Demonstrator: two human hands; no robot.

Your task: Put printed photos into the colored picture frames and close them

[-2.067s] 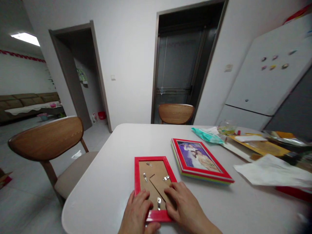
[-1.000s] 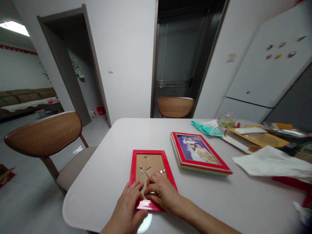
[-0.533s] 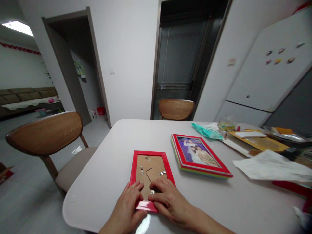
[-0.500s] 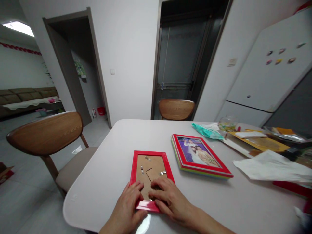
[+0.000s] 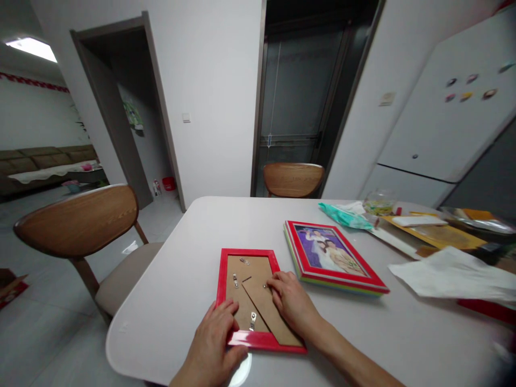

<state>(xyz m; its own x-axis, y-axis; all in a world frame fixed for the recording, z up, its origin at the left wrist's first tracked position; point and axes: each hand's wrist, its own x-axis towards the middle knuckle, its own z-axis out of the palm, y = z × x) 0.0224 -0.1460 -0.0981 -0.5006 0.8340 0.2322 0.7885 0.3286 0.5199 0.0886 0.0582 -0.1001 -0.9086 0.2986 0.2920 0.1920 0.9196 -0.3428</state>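
A red picture frame lies face down on the table, its brown backing board showing. Small metal clips sit along the board: one at the top, one on the left, and a lower clip standing lengthwise. A slanted stand leg is part of the board. My left hand grips the frame's lower left corner, fingers over the side and thumb by the bottom edge. With fingertips drawn together, my right hand is on the right-hand clip, mostly covering it.
A stack of frames with a photo on top lies to the right. Beyond are a teal wrapper, a glass bowl, a yellow envelope and white tissue. Wooden chairs stand left and behind.
My right hand has moved up and right from the lower clip to the right-hand clip, uncovering the lower clip and the stand leg. My left hand stays on the frame's corner.
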